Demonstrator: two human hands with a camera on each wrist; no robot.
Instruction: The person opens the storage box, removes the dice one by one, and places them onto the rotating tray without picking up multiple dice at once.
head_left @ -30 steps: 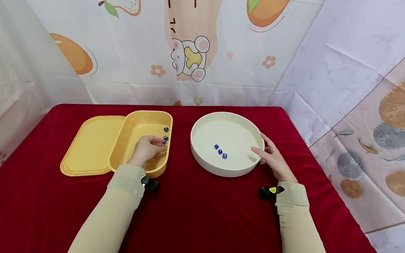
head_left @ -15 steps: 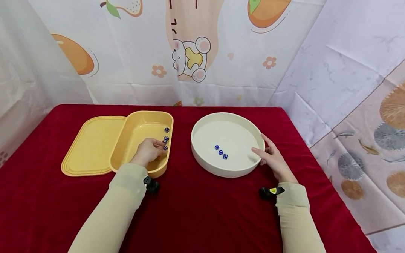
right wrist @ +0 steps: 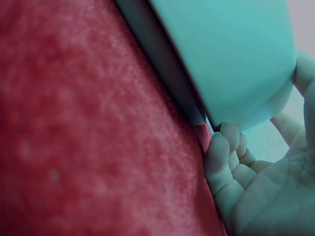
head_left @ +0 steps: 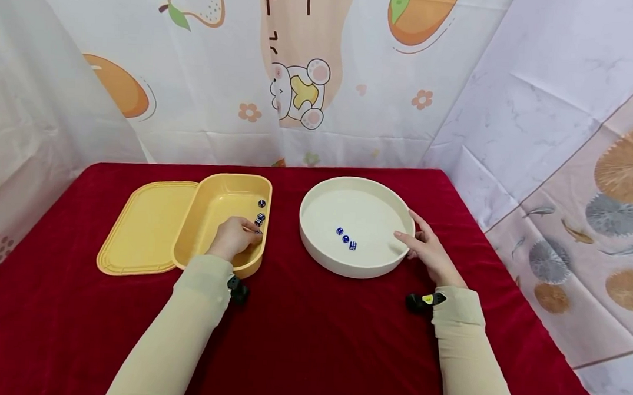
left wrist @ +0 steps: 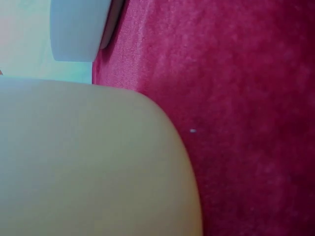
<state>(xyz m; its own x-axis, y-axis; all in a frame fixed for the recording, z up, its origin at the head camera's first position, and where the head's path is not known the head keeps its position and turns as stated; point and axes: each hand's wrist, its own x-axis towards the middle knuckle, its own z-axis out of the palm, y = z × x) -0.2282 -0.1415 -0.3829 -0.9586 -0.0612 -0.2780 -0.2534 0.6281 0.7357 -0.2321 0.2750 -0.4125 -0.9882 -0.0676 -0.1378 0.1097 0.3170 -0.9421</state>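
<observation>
No readable text shows; the backdrop curtain (head_left: 300,73) bears only cut-off dark strokes.

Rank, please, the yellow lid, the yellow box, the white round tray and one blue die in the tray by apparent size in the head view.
1. white round tray
2. yellow box and yellow lid: these look too alike to rank, and the box overlaps the lid's edge.
3. blue die, by far the smallest.

surface (head_left: 310,338): red cloth | on it: yellow lid (head_left: 140,225), yellow box (head_left: 209,216) touching it; round white tray (head_left: 345,266) right, apart
</observation>
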